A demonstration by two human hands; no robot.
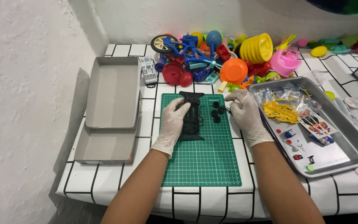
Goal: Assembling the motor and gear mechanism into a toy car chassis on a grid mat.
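Metal tray of bagged yellow parts; empty grey box.

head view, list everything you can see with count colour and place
cutting mat: 1, green, centre of table
chassis: 1, black, on mat under left hand
small wheels: about 4, black, on mat beside right hand
metal tray: 1, silver, right of mat
yellow parts frame: 1, yellow, in tray with clear bags
sticker sheet: 1, white with red and blue, in tray
box halves: 2, grey, open, left of mat
toy pile: many, mixed colours, along back wall
toy bicycle: 1, blue, in the pile
tablecloth: 1, white with black grid
left hand: white glove, resting on chassis
right hand: white glove, fingers by the wheels, whether they pinch something is unclear
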